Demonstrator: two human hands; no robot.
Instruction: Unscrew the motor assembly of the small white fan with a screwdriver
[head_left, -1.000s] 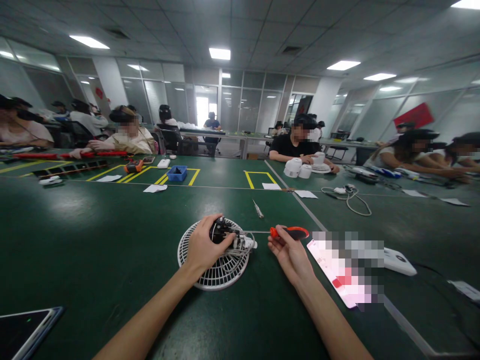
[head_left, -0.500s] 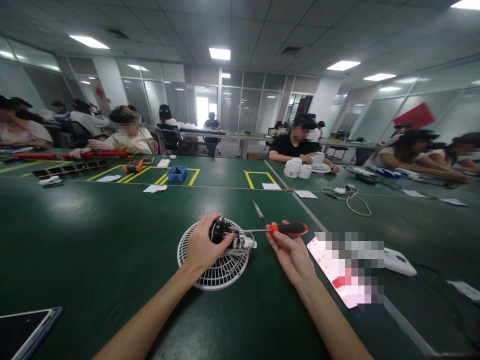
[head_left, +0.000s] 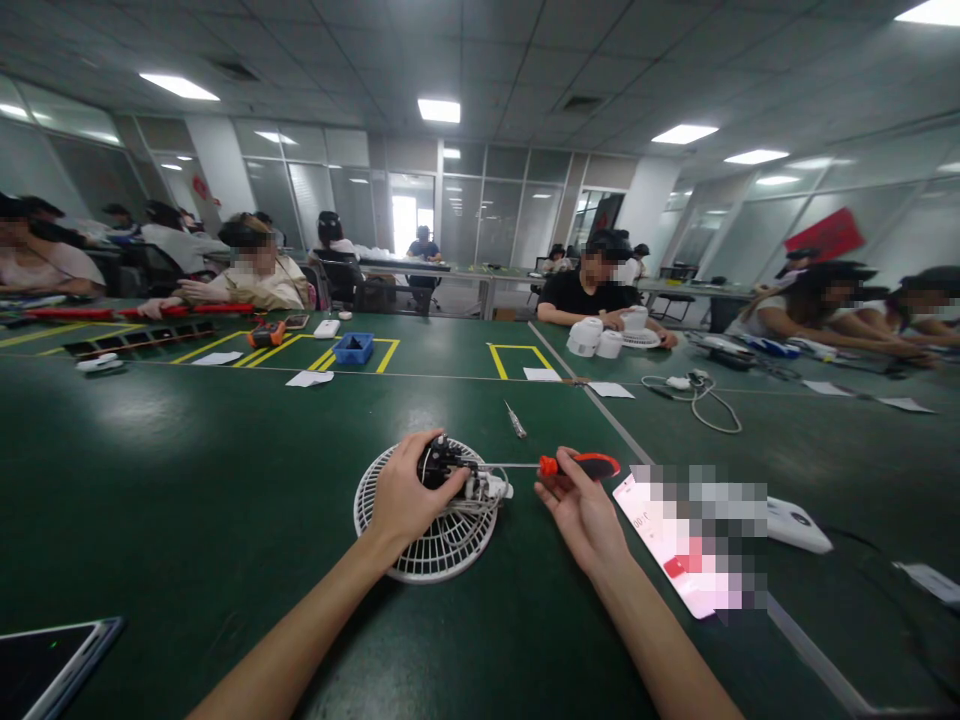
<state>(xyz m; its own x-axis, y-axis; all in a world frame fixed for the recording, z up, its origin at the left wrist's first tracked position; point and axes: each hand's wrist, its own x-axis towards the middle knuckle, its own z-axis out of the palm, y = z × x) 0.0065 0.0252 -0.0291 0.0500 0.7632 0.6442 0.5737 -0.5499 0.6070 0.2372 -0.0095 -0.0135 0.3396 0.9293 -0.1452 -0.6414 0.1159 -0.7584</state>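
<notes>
A white round fan grille (head_left: 439, 555) lies on the green table with a black fan motor (head_left: 433, 464) on top of it. My left hand (head_left: 405, 488) is wrapped around the motor, thumb towards its right end. White fittings and a grey cable (head_left: 472, 505) sit at the motor's right side. My right hand (head_left: 581, 505) holds a screwdriver (head_left: 600, 466) with a red and black handle. Its shaft lies level and points left at the motor; whether the tip sits in a screw is hidden. Beyond it lies a small screwdriver (head_left: 515, 420) with a clear handle.
A lit phone (head_left: 660, 545) and a white device (head_left: 799, 525) lie right of my right hand. A tablet-like screen (head_left: 56, 660) is at the near left. Farther off are a blue bin (head_left: 353, 348), paper slips (head_left: 310, 378) and a coiled cable (head_left: 709, 400). Co-workers sit across the table.
My right hand's fingers have shifted on the screwdriver handle, and the handle has turned and dipped slightly. My left hand and the motor stay put.
</notes>
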